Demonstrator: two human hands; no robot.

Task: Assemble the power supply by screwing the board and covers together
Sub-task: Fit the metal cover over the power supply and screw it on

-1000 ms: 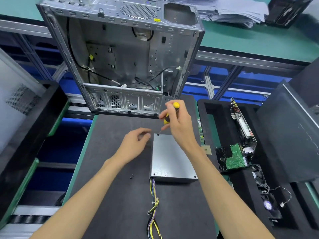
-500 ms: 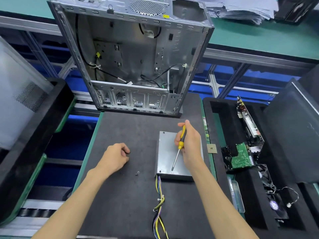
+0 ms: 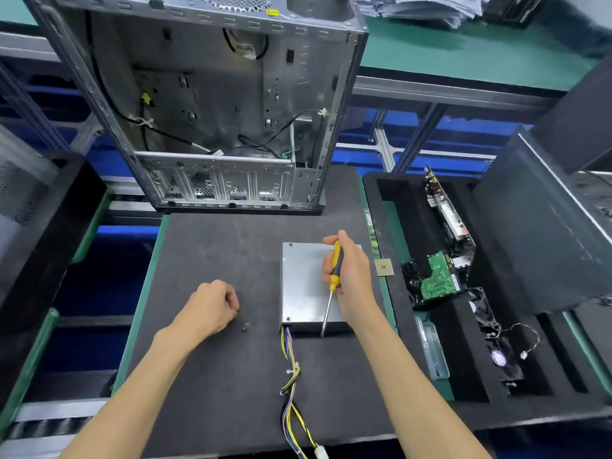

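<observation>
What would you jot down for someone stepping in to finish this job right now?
Right hand grips the yellow screwdriver, tip down near the power supply front edge. Left hand rests curled on the black mat; whether it holds anything is hidden. Loose screws lie beside it.
Done: cover on; a screw shows at the far left corner, something like one at the near left.
Left: probably drive the remaining screws.

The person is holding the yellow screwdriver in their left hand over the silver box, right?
Not quite. The head view shows the yellow screwdriver in the right hand, over the silver box. The left hand rests curled on the black mat, near a loose screw.
</observation>
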